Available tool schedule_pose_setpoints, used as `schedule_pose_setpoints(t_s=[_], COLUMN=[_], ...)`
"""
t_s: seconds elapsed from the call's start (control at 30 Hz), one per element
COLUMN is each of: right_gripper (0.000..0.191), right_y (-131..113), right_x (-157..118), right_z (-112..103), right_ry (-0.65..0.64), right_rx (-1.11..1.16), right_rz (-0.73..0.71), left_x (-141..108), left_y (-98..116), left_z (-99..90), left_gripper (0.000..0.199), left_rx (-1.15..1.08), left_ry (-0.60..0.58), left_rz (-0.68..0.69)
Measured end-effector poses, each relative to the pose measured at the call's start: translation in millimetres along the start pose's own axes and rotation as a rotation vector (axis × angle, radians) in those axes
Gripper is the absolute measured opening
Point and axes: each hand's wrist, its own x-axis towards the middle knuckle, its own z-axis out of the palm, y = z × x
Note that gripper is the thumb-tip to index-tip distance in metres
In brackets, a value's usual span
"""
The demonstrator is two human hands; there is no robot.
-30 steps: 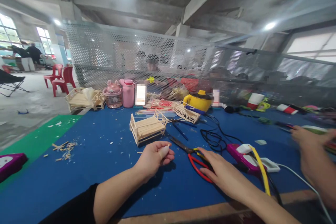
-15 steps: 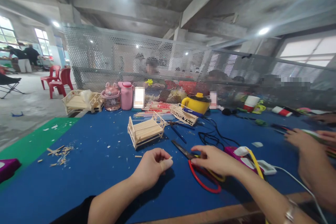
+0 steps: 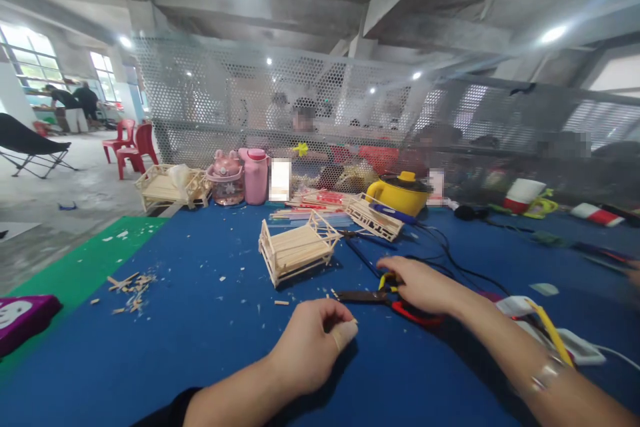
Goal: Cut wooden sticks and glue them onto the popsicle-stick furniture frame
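Blue tabletop (image 3: 215, 353): right hand (image 3: 417, 285) grips scissors (image 3: 364, 296); left hand (image 3: 314, 341) near wooden bed (image 3: 299, 248).

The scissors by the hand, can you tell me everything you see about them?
The scissors have dark blades that look like metal and seem closed, plus a yellow handle and a red handle. They are on or just above the blue table, with the tips toward the picture's left. The right hand has its fingers at the yellow handle and hides part of the handles.
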Motion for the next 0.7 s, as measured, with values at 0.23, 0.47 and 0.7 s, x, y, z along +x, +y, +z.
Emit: schedule_pose_setpoints(t_s=[0.23,0.47,0.7], right_gripper=[0.07,0.042,0.053], right_y=[15.4,-9.7,-70.8], right_x=[-59.2,-76.0,-103.0], right_z=[23.1,13.3,6.8], right_ry=[0.011,0.177,0.109], right_rx=[0.076,0.247,0.801], right_rz=[-0.033,0.118,-0.056], left_x=[6.6,2.4,-1.2], left_y=[13.5,22.1,23.8], left_z=[2.9,-2.9,-4.2], left_gripper=[0.048,0.053,0.039], left_rx=[-0.442,-0.48,-0.315], left_ry=[0.078,0.095,0.162], left_rz=[-0.167,-0.119,0.112])
